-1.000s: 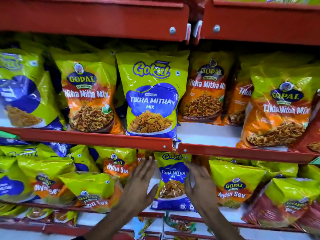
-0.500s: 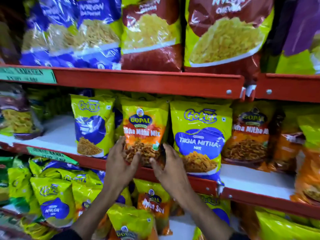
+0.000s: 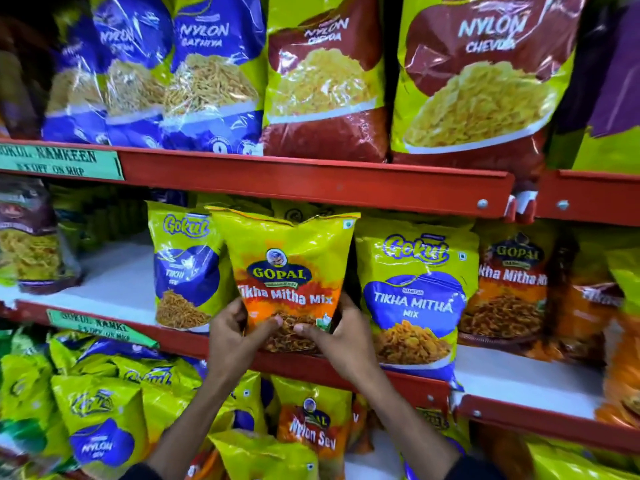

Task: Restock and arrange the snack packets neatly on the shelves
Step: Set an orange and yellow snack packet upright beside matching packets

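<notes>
A yellow-and-orange Gopal Tikha Mitha Mix packet [image 3: 287, 268] stands upright at the front of the middle red shelf [image 3: 311, 370]. My left hand [image 3: 232, 336] grips its lower left corner and my right hand [image 3: 341, 337] grips its lower right corner, both thumbs pressed on its front. To its left stands a Gokul Tikhi Sev packet [image 3: 185, 268]. On its right stands a Gokul Tikha Mitha Mix packet [image 3: 415, 292], followed by another Gopal Tikha Mitha Mix packet [image 3: 509, 289].
Large Nylon Gathiya [image 3: 207, 74] and Nylon Chevda [image 3: 474, 74] bags fill the top shelf. Nylon Sev packets [image 3: 311, 431] lie jumbled on the lower shelf. Bare white shelf board [image 3: 114, 282] shows left of the Gokul Tikhi Sev packet. Green price labels [image 3: 59, 164] hang on the shelf edges.
Both hands rose from the lower shelf's Gokul packet to the middle shelf and took hold of the Gopal Tikha Mitha Mix packet, which now sits more forward and upright. The view shifted up and right.
</notes>
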Demonstrator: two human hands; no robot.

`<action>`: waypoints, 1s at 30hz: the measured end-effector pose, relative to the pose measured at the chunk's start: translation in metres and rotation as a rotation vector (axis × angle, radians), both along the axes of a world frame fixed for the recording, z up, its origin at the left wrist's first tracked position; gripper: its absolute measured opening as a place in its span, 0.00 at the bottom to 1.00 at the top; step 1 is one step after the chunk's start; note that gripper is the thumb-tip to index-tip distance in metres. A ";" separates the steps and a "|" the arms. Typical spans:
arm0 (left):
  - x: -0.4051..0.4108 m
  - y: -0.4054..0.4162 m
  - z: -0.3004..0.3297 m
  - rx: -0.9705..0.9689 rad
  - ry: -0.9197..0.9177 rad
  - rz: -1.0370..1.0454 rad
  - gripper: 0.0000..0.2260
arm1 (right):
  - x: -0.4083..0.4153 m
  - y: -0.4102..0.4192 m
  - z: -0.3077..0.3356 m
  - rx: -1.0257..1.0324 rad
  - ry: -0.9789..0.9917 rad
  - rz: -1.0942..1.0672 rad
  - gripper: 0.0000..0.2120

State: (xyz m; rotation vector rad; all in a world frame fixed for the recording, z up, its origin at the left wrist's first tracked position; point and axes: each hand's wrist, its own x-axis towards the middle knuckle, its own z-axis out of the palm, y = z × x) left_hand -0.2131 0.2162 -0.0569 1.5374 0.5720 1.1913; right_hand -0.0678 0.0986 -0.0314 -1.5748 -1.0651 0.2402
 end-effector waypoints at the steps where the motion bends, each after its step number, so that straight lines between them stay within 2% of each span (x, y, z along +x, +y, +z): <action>1: -0.006 -0.008 0.003 0.012 -0.041 0.007 0.15 | -0.004 -0.009 0.004 0.043 -0.004 0.021 0.24; 5: -0.025 -0.055 0.023 0.082 -0.130 0.006 0.17 | -0.015 -0.059 0.019 0.178 0.044 0.106 0.24; 9: -0.014 -0.116 0.046 0.104 -0.108 -0.051 0.19 | -0.006 -0.126 0.031 0.237 0.124 0.110 0.22; 14: 0.034 -0.174 0.052 0.070 -0.041 -0.184 0.17 | 0.035 -0.203 0.034 0.221 0.172 0.031 0.26; 18: 0.077 -0.212 0.049 0.067 0.031 -0.239 0.16 | 0.070 -0.250 0.024 0.190 0.183 -0.045 0.23; 23: 0.117 -0.235 0.044 0.049 0.035 -0.300 0.16 | 0.102 -0.280 0.013 0.180 0.185 -0.113 0.27; 30: 0.180 -0.249 0.038 -0.007 0.110 -0.286 0.15 | 0.159 -0.287 0.015 0.158 0.141 -0.169 0.22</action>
